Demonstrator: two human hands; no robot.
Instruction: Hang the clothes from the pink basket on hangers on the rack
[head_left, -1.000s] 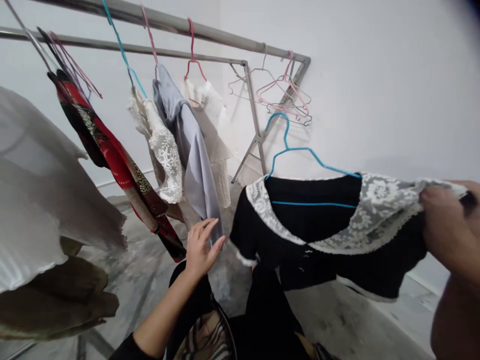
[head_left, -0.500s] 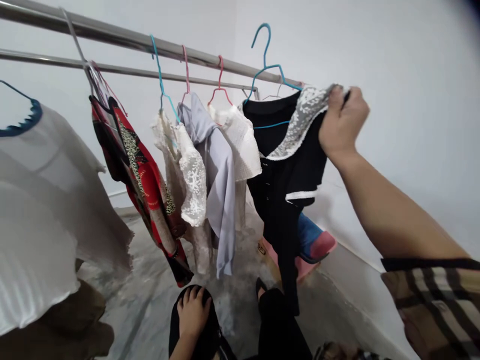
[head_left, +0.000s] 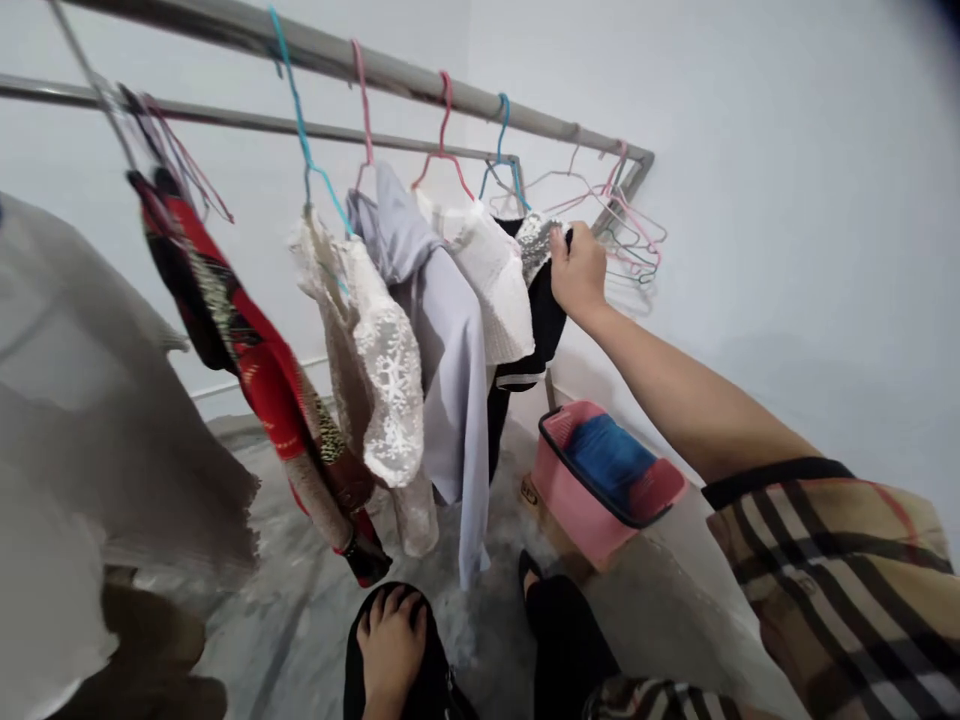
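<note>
My right hand (head_left: 580, 267) is closed on the shoulder of a black top (head_left: 550, 318) with a white lace collar. That top hangs from a blue hanger (head_left: 504, 150) hooked on the metal rail (head_left: 480, 112). Most of its body is hidden behind a white knit top (head_left: 491, 280) and a pale lavender garment (head_left: 450, 330). Down low, my left hand (head_left: 392, 640) rests on my knee with its fingers spread, holding nothing.
A pink basket (head_left: 581, 525) with blue cloth (head_left: 611, 458) inside stands by the wall. Bare hangers (head_left: 630, 235) dangle at the rail's far end. Leftward hang a cream lace top (head_left: 394, 390), a red patterned garment (head_left: 270, 400) and a white garment (head_left: 112, 400).
The blue hanger with the black top has gone from above the rail down onto it. My right hand moved left and lower, still gripping the top's shoulder. The basket has come into fuller view.
</note>
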